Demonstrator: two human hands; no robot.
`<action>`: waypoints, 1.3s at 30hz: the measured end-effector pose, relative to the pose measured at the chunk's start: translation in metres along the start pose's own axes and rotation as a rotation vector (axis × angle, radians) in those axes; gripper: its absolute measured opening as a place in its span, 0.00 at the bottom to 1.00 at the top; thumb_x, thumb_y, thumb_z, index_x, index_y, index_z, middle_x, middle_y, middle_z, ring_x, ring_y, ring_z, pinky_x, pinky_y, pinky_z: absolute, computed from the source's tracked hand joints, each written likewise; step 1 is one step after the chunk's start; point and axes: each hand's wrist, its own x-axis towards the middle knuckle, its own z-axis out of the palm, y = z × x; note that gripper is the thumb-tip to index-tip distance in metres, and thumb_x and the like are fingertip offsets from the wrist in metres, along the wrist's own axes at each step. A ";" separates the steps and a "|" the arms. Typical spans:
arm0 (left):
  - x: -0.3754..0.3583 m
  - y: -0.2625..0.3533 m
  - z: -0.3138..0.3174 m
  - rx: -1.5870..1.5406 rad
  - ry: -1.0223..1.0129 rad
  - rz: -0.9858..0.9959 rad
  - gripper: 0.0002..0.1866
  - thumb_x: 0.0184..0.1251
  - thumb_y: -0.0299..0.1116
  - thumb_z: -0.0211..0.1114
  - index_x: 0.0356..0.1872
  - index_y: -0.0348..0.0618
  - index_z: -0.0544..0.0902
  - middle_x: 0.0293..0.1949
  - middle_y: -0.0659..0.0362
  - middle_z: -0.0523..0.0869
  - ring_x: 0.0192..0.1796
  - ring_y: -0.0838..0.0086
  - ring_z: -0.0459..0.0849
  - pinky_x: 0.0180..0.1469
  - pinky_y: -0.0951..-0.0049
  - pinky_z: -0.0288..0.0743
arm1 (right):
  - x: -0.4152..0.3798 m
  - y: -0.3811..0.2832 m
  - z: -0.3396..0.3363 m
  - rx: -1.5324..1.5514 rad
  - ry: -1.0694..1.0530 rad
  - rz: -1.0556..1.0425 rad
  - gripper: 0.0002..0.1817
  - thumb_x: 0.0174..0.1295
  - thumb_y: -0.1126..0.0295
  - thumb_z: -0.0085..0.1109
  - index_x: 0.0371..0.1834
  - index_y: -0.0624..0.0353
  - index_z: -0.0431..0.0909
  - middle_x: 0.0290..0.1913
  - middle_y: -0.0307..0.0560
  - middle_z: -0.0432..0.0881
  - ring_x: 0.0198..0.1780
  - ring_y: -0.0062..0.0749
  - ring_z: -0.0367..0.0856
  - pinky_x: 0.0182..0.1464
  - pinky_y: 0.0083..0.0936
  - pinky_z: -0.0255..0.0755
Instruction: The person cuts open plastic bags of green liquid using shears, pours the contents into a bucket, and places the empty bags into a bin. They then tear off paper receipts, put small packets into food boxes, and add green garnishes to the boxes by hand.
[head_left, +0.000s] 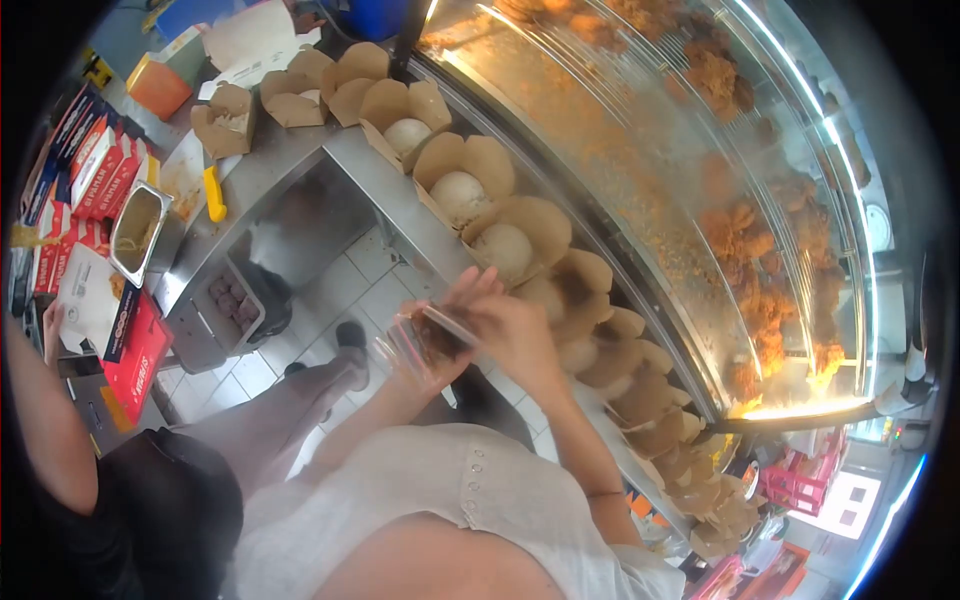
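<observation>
Between my two hands is a small stack of clear plastic containers (pixel 438 338) with something dark brown inside. Blur hides the exact kind. My left hand (pixel 420 378) is wrapped around the stack from below. My right hand (pixel 512 325) has its fingers over the top and right edge of it. Just beyond my hands, an open brown cardboard box (pixel 545 235) holds a white rounded mound of rice (pixel 502 250). More boxes of the same sort form a row along the steel counter (pixel 410 215), several with rice in them.
A heated glass case (pixel 600 130) with fried chicken (pixel 735 235) borders the boxes. To the left are a metal pan (pixel 140 228), a yellow-handled knife (pixel 214 194) and red printed cartons (pixel 110 175). A co-worker's arm (pixel 45 420) reaches in beside an open carton (pixel 88 295).
</observation>
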 end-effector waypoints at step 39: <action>0.031 0.080 0.016 0.263 0.463 0.569 0.39 0.57 0.67 0.38 0.55 0.40 0.64 0.56 0.56 0.67 0.59 0.69 0.62 0.60 0.69 0.50 | 0.181 -0.041 0.000 -0.135 0.000 -0.283 0.07 0.47 0.74 0.58 0.30 0.64 0.79 0.25 0.56 0.77 0.26 0.44 0.77 0.29 0.33 0.69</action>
